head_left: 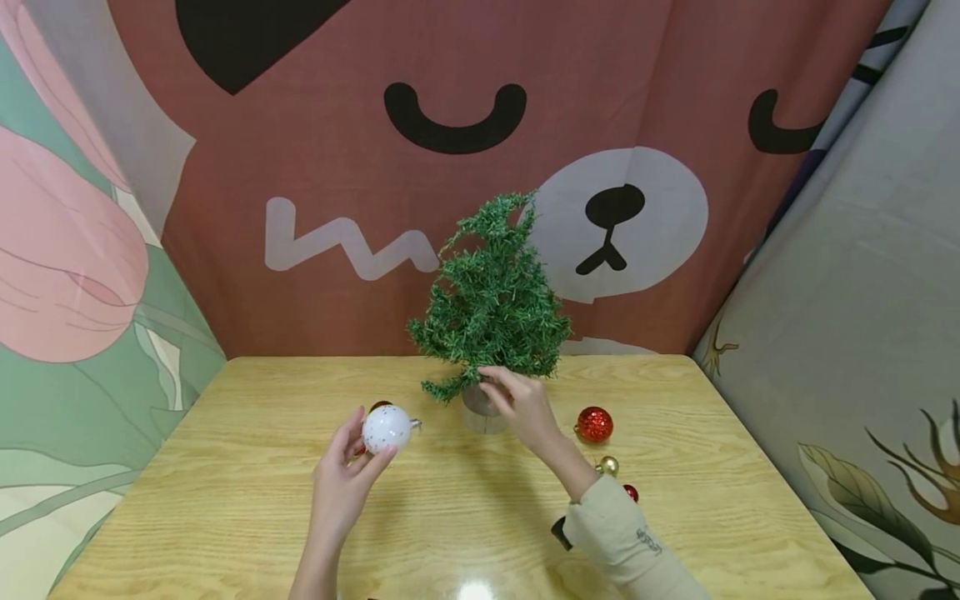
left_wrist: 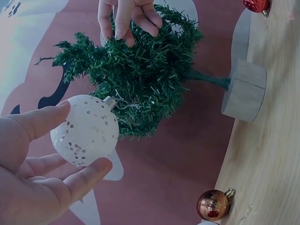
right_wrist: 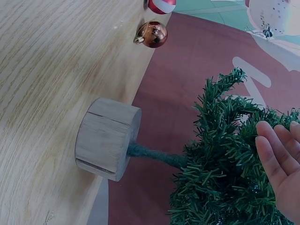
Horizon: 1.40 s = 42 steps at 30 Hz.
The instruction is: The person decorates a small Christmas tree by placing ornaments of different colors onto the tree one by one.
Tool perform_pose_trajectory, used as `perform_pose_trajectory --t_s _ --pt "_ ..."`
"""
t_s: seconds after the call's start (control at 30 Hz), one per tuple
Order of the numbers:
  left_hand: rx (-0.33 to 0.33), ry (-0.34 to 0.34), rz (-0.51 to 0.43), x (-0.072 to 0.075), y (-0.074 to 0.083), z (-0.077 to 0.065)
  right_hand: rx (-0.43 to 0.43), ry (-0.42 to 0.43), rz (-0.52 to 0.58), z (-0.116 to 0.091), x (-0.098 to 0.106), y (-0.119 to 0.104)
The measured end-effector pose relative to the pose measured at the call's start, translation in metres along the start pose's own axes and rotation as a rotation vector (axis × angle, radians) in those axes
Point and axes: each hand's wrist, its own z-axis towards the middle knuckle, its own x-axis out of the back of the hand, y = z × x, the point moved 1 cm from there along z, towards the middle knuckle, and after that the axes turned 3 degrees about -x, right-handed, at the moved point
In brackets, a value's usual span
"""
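Note:
A white Christmas ball [left_wrist: 86, 131] with silver dots is held between the thumb and fingers of my left hand [head_left: 341, 475]. Its silver cap and wire hook point toward the small green Christmas tree [head_left: 491, 300]. My right hand [head_left: 525, 408] is at the tree's lower front branches, its fingers [right_wrist: 276, 152] fairly straight against the greenery. In the left wrist view, fingertips of the right hand overlap the needles. The tree stands upright on a round wooden base [right_wrist: 108, 138], which the right hand partly covers in the head view.
Right of the tree lie a glittery red ball [head_left: 595, 425], a small gold ball [head_left: 608, 466] and a small red ball [head_left: 632, 492]. A copper ball [right_wrist: 153, 34] and a red-and-white ball [right_wrist: 162, 5] lie on the left, behind the held ball. Patterned cloth [head_left: 337, 317] hangs around the wooden table [head_left: 255, 500].

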Motion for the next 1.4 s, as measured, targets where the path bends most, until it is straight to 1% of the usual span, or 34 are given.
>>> perform_pose_trajectory --t_s 0.17,0.37,0.47,0.57,0.7,0.93,1.07,1.2,1.4 --pt "-0.001 -0.016 -0.047 -0.002 0.002 0.001 -0.01 -0.006 0.004 0.0 0.0 0.0" --pt "-0.032 -0.014 -0.077 -0.006 0.006 0.003 -0.018 -0.01 0.021 -0.001 -0.001 0.001" --pt "-0.023 -0.016 -0.093 -0.008 0.007 0.004 -0.022 -0.015 0.033 -0.001 -0.001 0.001" --pt "-0.012 -0.025 -0.099 -0.009 0.007 0.005 -0.028 -0.019 0.042 -0.002 -0.001 0.001" --pt "-0.015 -0.036 -0.1 -0.011 0.007 0.006 -0.038 -0.019 0.053 -0.002 -0.001 0.001" --pt "-0.019 -0.028 -0.124 -0.017 0.01 0.008 -0.063 -0.021 0.083 -0.003 -0.001 0.0" --pt "-0.023 -0.028 -0.143 -0.018 0.012 0.009 -0.078 -0.02 0.118 -0.002 -0.001 -0.001" --pt "-0.025 -0.029 -0.153 -0.021 0.012 0.011 -0.07 -0.01 0.139 -0.002 -0.002 -0.001" --pt "-0.026 -0.039 -0.163 -0.024 0.013 0.013 -0.06 0.003 0.142 -0.002 -0.003 0.0"
